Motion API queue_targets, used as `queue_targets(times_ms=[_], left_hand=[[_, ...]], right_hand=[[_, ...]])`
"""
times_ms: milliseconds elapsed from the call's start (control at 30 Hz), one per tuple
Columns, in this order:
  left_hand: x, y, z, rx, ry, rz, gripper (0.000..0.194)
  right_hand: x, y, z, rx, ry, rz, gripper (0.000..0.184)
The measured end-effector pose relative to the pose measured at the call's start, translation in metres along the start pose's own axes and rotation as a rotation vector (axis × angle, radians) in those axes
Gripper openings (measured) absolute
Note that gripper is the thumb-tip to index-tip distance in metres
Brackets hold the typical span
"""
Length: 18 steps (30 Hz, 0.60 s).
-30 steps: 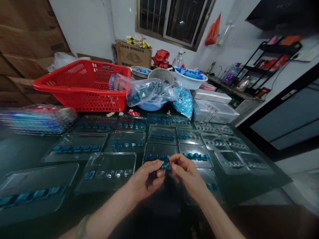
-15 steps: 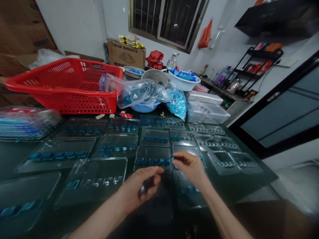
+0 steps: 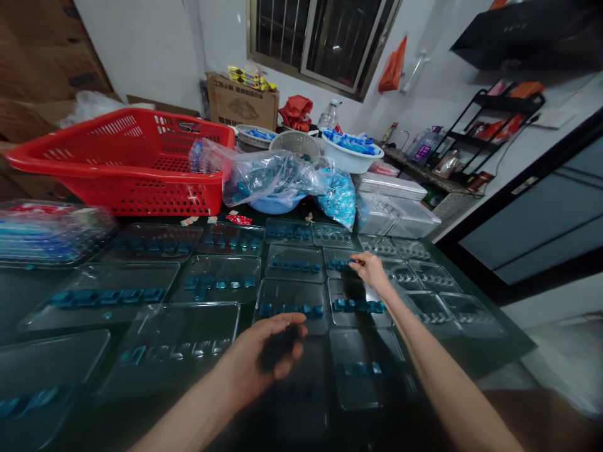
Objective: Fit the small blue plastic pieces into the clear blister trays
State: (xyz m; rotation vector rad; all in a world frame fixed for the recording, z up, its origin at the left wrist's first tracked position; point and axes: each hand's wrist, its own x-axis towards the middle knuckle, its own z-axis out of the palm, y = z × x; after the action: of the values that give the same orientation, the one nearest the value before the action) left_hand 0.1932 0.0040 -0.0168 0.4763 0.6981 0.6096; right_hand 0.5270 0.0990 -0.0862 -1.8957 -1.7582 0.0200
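Observation:
My right hand (image 3: pixel 370 270) reaches out over a clear plastic tray (image 3: pixel 336 274) in the middle of the table. Its fingertips pinch a small blue translucent piece (image 3: pixel 352 261) at the end of that tray's row of blue pieces. My left hand (image 3: pixel 266 345) is nearer to me, half curled in front of another clear tray (image 3: pixel 282 289) with blue pieces along it. Its palm lies in dark shadow, so whatever it holds is hidden. Just below my right wrist, a further tray (image 3: pixel 360 287) bears a row of blue pieces (image 3: pixel 351 306).
Many clear trays, some with blue pieces, cover the dark table (image 3: pixel 447 358). Behind them stand a red plastic basket (image 3: pixel 155 188), a plastic bag of blue pieces (image 3: pixel 273 172), a white basin (image 3: pixel 351 160) and stacked clear trays (image 3: pixel 396 213). More packs (image 3: pixel 51 235) are piled at left.
My right hand has moved forward from beside the nearer trays to a tray farther back, carrying a small blue piece. My left hand has stayed in nearly the same place.

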Motion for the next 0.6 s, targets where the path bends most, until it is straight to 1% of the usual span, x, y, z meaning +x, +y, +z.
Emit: queue_targets(times_ms=[100,300,433,600], left_hand=[[-0.001,0.000,0.002,0.004,0.002,0.007,0.026],[-0.001,0.001,0.000,-0.024,-0.007,0.014,0.025],[0.002,0.002,-0.002,-0.037,0.025,-0.001,0.025],[0.005,0.003,-0.005,-0.046,0.041,-0.009,0.024]], right_hand=[[-0.001,0.000,-0.002,-0.048,-0.023,-0.047,0.017],[-0.001,-0.006,-0.003,-0.150,-0.054,-0.107,0.021],[-0.005,-0.014,-0.002,-0.206,-0.037,-0.108,0.018],[-0.012,-0.023,-0.001,-0.216,-0.019,-0.112,0.020]])
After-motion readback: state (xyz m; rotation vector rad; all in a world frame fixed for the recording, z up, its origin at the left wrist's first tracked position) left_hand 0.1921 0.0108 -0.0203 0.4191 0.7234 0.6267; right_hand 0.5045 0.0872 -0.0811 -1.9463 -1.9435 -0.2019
